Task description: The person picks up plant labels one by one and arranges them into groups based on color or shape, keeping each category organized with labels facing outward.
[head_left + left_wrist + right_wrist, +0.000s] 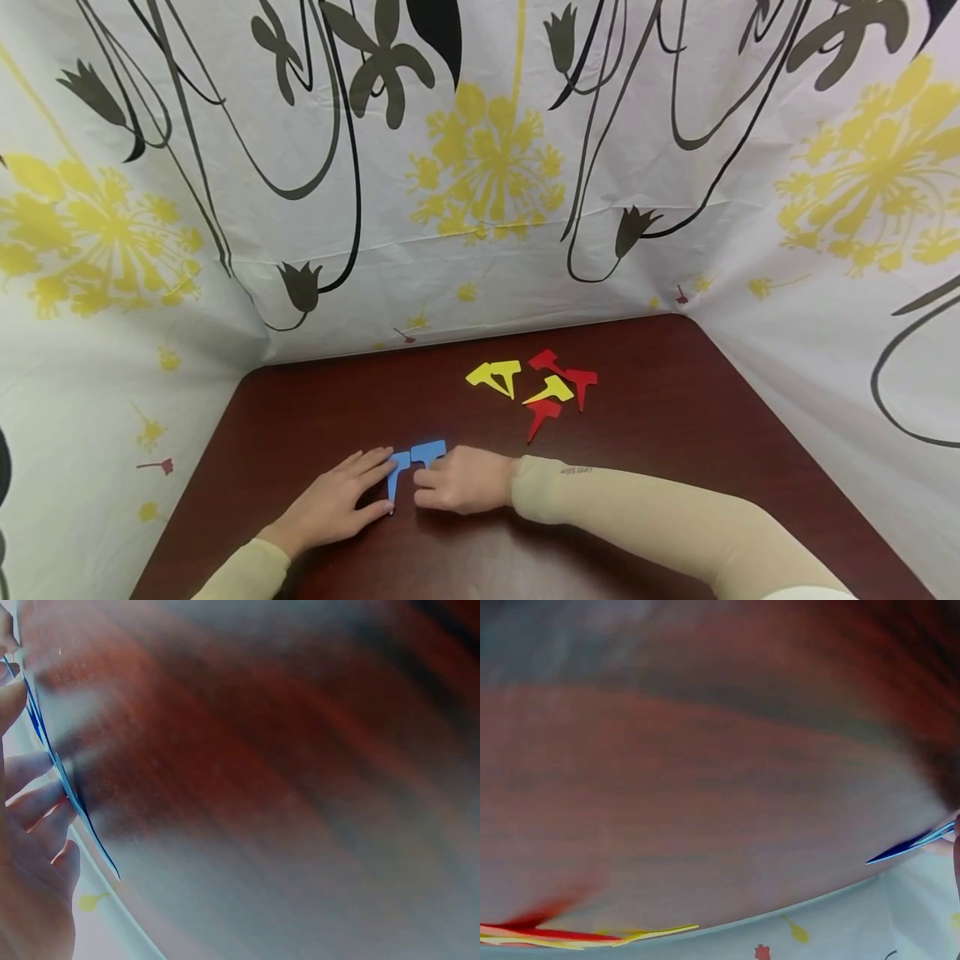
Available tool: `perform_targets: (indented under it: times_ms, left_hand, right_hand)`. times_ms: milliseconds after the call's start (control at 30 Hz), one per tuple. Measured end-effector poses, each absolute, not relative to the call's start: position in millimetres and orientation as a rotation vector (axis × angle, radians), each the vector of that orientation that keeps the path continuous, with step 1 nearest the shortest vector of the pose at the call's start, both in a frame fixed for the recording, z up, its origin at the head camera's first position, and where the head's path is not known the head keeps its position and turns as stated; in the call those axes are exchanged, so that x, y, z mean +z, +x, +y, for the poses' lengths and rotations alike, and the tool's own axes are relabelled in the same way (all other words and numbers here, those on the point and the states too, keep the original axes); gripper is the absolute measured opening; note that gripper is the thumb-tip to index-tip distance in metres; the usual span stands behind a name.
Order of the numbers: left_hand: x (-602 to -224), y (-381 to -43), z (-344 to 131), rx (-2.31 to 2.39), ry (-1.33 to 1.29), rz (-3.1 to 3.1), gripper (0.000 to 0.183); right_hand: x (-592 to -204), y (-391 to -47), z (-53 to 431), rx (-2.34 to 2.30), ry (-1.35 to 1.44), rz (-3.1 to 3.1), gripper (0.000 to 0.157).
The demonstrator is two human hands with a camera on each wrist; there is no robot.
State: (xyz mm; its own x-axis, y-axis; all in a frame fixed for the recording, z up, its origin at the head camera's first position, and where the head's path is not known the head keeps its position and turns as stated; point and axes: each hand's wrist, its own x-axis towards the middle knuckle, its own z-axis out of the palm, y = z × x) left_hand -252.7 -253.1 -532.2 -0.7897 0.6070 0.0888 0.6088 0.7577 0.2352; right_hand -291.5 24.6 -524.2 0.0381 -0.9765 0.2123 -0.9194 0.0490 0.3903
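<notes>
Two blue T-shaped plant labels lie side by side on the dark table, their heads almost touching in the head view. My left hand (pixel 337 496) rests beside the left blue label (pixel 402 461), fingertips on its head and thumb by the lower end of its stem. The right blue label (pixel 428 451) has its stem mostly hidden behind my right hand (pixel 468 479), whose curled fingers pinch it. From the left wrist, the blue labels (pixel 66 782) appear edge-on near the fingers. At the right wrist view's edge, a blue label (pixel 900 851) shows beside a sliver of hand.
Farther back on the table (pixel 322 400) lie loose yellow labels (pixel 507 367) and red labels (pixel 582 378), some overlapping. A white cloth (pixel 360 308) with yellow flowers and dark stems hangs around the table's back and sides.
</notes>
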Motion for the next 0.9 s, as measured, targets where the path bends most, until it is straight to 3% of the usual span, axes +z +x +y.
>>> perform_targets:
  times_ms: [233, 400, 633, 900]
  left_hand:
    - [-534, -253, -253, -0.391, -1.022, -2.925, 0.063]
    - [-536, -255, -255, -0.379, -1.031, -2.897, 0.064]
    - [-535, -256, -254, -0.364, -1.009, -2.921, 0.065]
    - [-532, -256, -253, -0.391, -1.032, -2.887, 0.061]
  right_hand:
    - [-525, -290, 24, -0.138, 1.914, -1.944, 0.015]
    - [-521, -297, 24, 0.072, 1.720, -2.141, 0.013]
    - [-515, -311, 26, 0.315, 1.439, -2.577, 0.040]
    - [-515, -319, 22, 0.330, 1.284, -2.785, 0.038]
